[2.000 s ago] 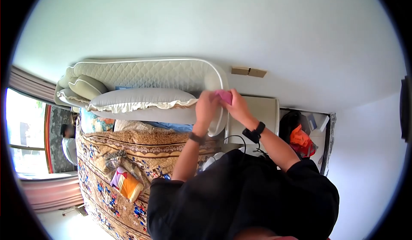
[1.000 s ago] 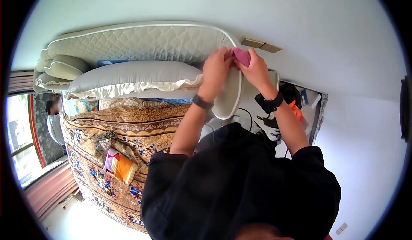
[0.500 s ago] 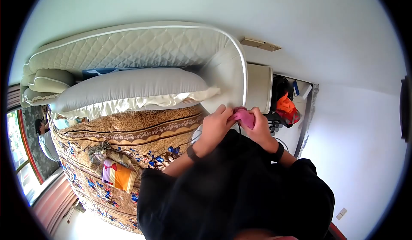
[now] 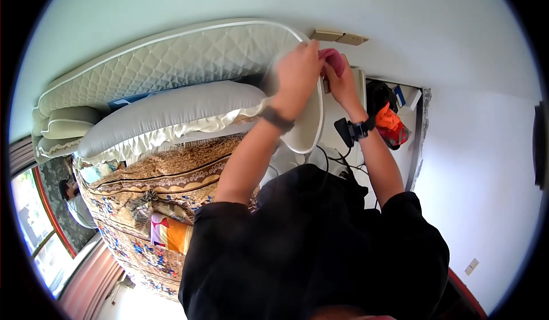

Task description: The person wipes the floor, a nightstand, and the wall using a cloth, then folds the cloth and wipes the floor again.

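A small pink cloth [image 4: 333, 61] is bunched between my two hands, in front of the rounded right end of the cream quilted headboard [image 4: 200, 51]. My left hand [image 4: 299, 73] is closed on the cloth's left edge, slightly smeared by motion. On the other side, my right hand [image 4: 341, 85] has its fingers wrapped around the cloth, part of which they hide. Both wrists wear dark bands. Below the right wrist, a black device [image 4: 343, 131] hangs beside cables.
A grey pillow [image 4: 183, 111] with a cream frill leans on the headboard. The patterned bedspread [image 4: 166, 183] carries an orange-and-purple packet [image 4: 171, 233]. An orange bag [image 4: 390, 120] lies to the right. Wall sockets [image 4: 340, 37] are above. Another person [image 4: 80, 205] is at the far left.
Both my hands have risen toward the top of the headboard, carrying the pink cloth. My forearms are stretched out farther, and the view has shifted slightly.
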### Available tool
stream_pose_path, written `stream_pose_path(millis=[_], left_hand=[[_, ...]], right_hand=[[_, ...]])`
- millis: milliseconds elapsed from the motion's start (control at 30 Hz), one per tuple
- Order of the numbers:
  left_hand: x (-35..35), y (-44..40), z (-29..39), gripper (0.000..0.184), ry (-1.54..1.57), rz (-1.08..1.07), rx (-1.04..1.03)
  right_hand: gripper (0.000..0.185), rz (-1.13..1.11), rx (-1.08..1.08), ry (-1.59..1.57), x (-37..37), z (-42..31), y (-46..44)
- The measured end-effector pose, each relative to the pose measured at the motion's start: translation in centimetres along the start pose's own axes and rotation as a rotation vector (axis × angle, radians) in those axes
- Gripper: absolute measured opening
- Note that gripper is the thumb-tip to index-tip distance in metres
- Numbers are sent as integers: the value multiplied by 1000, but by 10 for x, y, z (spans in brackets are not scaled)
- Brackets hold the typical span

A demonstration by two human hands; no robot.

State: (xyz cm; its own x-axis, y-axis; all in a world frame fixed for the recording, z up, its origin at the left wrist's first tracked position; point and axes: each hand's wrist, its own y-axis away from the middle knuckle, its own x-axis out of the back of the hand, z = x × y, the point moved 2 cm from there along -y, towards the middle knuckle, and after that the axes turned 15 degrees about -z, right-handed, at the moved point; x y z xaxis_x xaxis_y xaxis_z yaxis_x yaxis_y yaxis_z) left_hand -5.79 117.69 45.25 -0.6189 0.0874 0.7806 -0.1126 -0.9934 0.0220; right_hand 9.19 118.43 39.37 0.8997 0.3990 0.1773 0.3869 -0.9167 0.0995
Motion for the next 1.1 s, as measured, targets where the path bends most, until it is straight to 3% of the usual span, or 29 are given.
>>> stream_pose_path(millis=[233,333,400,467,533,600,633,733,767,867,1100], left_hand=[[1,-1,19,4,-202,-156,-85],[-10,19,24,4,-226,-188,-164],[-17,40,29,4,-193,-197,-267],[-14,66,39,6,-159,-255,-250],[-12,92,44,8,-112,-310,-243],[-13,112,43,10,-49,-358,-242],[-11,115,43,10,-46,-345,-230],[-3,109,43,11,-56,-272,-155],[2,100,48,11,-70,-230,-104],[8,67,48,18,-113,-114,-57],[9,49,45,22,-229,-61,-77]], right_hand=[[16,126,-40,23,-13,9,23],[19,152,149,83,-22,0,52],[22,97,-31,-57,-24,9,79],[23,44,-88,-145,-28,18,109],[24,5,-14,-175,-33,23,134],[27,-87,-127,-66,-34,18,155],[28,-136,-183,-10,-31,14,158],[28,-141,-82,-68,-25,-18,140],[29,-87,65,-97,-24,-24,125],[26,22,130,125,-18,-28,81],[31,-95,-42,127,-2,-11,50]])
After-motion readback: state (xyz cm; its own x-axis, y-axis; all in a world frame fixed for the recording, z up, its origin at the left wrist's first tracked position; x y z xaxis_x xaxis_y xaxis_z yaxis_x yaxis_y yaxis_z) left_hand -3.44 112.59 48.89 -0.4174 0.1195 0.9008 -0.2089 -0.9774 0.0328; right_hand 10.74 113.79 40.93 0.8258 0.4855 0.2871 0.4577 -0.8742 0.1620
